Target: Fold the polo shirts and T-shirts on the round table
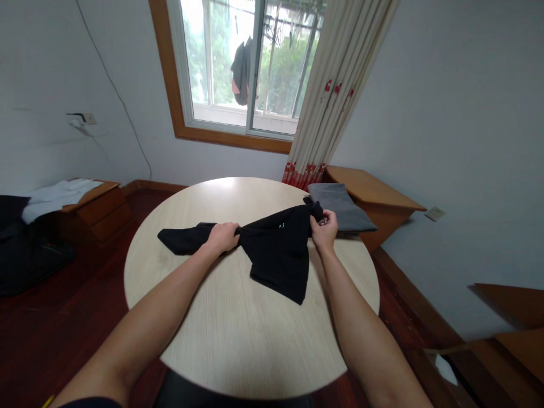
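Observation:
A black garment (pixel 276 249) lies stretched across the round light-wood table (pixel 238 334). My left hand (pixel 223 236) is closed around its bunched middle, left of centre. My right hand (pixel 325 229) pinches the garment's right end near the far right edge of the table. One black end (pixel 181 239) trails out left of my left hand, and a wide flap hangs toward me between my arms.
A folded grey cloth (pixel 340 207) rests on the table's far right rim, just behind my right hand. Wooden cabinets stand at the left (pixel 100 207) and right (pixel 374 195). A window and a curtain (pixel 335 90) are behind the table.

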`<state>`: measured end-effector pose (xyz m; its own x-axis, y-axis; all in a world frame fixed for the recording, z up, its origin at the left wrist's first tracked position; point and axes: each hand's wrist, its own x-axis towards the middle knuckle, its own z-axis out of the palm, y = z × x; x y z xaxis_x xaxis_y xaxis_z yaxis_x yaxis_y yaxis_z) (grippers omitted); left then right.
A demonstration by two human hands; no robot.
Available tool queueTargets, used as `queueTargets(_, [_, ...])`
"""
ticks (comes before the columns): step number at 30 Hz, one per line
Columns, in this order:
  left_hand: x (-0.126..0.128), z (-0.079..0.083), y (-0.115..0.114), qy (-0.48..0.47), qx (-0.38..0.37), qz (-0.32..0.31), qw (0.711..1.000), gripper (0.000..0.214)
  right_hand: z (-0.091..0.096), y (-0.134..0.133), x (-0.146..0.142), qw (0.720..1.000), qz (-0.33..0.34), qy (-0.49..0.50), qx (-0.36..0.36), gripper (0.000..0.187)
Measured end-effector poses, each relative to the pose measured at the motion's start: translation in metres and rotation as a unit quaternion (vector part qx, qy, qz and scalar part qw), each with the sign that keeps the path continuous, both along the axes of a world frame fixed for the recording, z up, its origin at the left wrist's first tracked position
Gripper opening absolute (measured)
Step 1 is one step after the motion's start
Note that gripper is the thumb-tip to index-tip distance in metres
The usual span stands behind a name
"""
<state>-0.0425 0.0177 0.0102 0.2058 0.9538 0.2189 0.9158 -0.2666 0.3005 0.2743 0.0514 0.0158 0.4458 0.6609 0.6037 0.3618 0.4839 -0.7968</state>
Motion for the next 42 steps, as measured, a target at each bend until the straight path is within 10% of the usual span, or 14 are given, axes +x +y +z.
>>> queueTargets(5, [-0.026,0.003,0.014,-0.265,0.084,0.095,0.956,0.021,0.003,-0.006,-0.002,0.983,0.139,-0.057,-0.106,0.044])
queueTargets(12, [-0.031,0.015,0.015,-0.691,-0.041,0.132,0.709,0.016,0.001,-0.022,-0.027,0.891,0.361,-0.161,-0.224,0.042])
queueTargets(21, [-0.025,0.033,0.009,-0.737,0.095,0.083,0.663,0.042,0.016,-0.017,-0.022,0.994,0.104,-0.029,0.013,0.041])
queueTargets(24, [-0.036,0.031,0.012,-0.694,0.115,0.090,0.705,0.033,0.013,-0.021,-0.028,0.967,0.235,-0.079,-0.064,0.041])
queueTargets(31, [-0.039,0.008,0.010,-0.298,0.073,0.020,0.952,0.068,0.003,-0.033,-0.042,0.924,0.314,-0.165,-0.139,0.035])
queueTargets(35, [-0.040,-0.009,0.011,-0.196,0.010,0.035,0.980,0.102,-0.001,-0.031,-0.041,0.922,0.307,-0.183,-0.152,0.047])
queueTargets(42, [-0.031,-0.018,0.017,-0.165,0.052,0.019,0.985,0.087,-0.013,-0.033,-0.049,0.901,0.332,-0.229,-0.160,0.083])
